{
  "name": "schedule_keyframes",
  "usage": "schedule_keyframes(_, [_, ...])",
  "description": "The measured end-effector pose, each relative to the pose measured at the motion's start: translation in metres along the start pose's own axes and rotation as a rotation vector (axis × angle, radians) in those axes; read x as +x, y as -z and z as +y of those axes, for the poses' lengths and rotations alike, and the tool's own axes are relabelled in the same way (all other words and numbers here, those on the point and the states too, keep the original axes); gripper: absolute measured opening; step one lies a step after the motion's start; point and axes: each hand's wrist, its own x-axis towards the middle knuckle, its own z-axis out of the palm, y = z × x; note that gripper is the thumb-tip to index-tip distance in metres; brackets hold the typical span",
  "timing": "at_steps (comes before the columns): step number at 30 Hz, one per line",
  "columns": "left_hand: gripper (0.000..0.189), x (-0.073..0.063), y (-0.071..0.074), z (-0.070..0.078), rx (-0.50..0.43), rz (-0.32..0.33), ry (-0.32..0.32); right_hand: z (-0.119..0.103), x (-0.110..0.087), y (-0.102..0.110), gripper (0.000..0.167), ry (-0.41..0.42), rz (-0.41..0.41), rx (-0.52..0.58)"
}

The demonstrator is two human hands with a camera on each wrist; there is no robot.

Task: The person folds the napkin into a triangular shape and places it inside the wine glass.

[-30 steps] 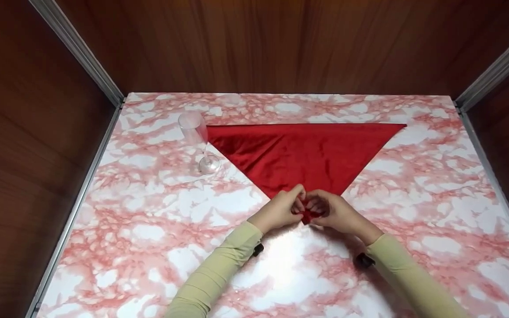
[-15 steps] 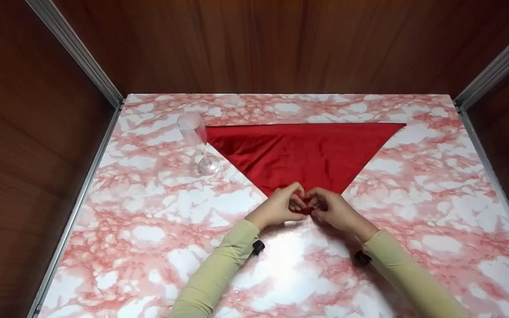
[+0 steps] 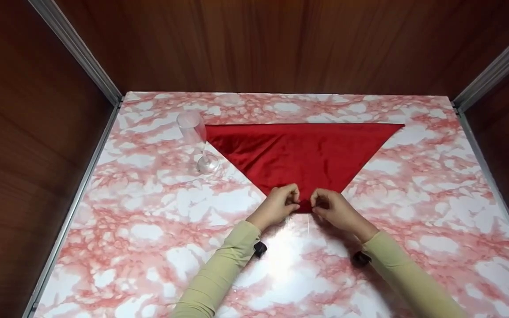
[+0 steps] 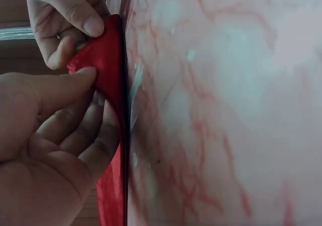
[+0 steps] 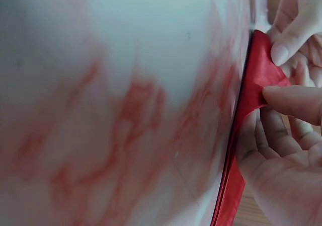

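A red satiny cloth (image 3: 298, 154) lies folded in a triangle, its long edge at the back and its near tip turned up into a short flat edge. My left hand (image 3: 277, 204) pinches the left side of that turned-up tip between thumb and fingers. On its right side my right hand (image 3: 340, 213) pinches the same fold. Both wrist views show the raised red fold (image 4: 103, 60) with a thumb (image 5: 289, 99) pressed on it and fingers behind. A clear stemmed glass (image 3: 193, 130) stands upright by the cloth's left corner, touched by neither hand.
The table (image 3: 148, 247) has a red-and-white marbled top. Brown wood-grain panels (image 3: 254, 48) rise at the back and both sides, with metal rails (image 3: 82, 53) at the corners.
The cloth's near tip, earlier pointing toward me between the hands, is now folded back into a straight edge. My hands have drawn slightly apart along it. The glass stays put.
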Motion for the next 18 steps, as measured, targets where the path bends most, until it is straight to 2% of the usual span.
schedule_keyframes(5, [0.014,0.001,-0.002,-0.001,-0.043,0.015,0.002,0.017,0.002,0.000,0.013,0.001,0.004,-0.061])
schedule_keyframes(10, [0.013,0.001,-0.001,-0.003,-0.059,0.018,-0.005,0.017,0.002,0.001,0.021,-0.019,0.014,-0.034])
schedule_keyframes(15, [0.025,0.000,0.001,-0.006,-0.081,-0.008,-0.009,-0.010,-0.001,0.003,0.020,-0.048,0.003,0.041])
schedule_keyframes(18, [0.029,0.000,0.001,-0.006,-0.083,-0.006,-0.003,-0.021,-0.002,0.004,0.022,-0.043,0.000,0.028])
